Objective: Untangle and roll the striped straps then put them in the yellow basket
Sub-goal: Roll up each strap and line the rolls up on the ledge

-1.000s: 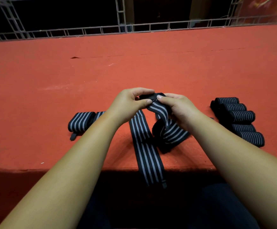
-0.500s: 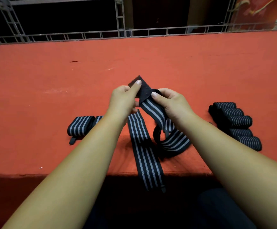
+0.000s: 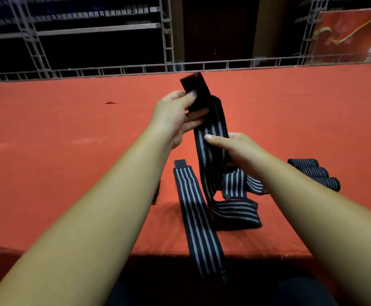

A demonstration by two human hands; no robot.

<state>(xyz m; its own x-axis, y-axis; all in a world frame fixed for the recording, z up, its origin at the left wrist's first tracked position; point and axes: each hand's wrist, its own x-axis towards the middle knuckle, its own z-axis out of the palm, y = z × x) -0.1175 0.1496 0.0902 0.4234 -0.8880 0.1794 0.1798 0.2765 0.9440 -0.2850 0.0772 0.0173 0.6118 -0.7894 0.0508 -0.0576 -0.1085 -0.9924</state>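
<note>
Illumination is moderate, with a warm cast, and spreads evenly over the red table cloth (image 3: 58,151). The area behind the truss rail (image 3: 114,69) is near black, and the space below the table's near edge is in deep shadow. A soft shadow lies on the cloth beside the flat strap (image 3: 199,221). Motion blur softens the top end of the raised strap (image 3: 211,133) and the left hand (image 3: 173,115). The banner (image 3: 352,36) at upper right is unsharp. Wide-angle distortion bows the rail and stretches the left forearm (image 3: 87,221) and the right forearm (image 3: 326,221) toward the lower corners.
</note>
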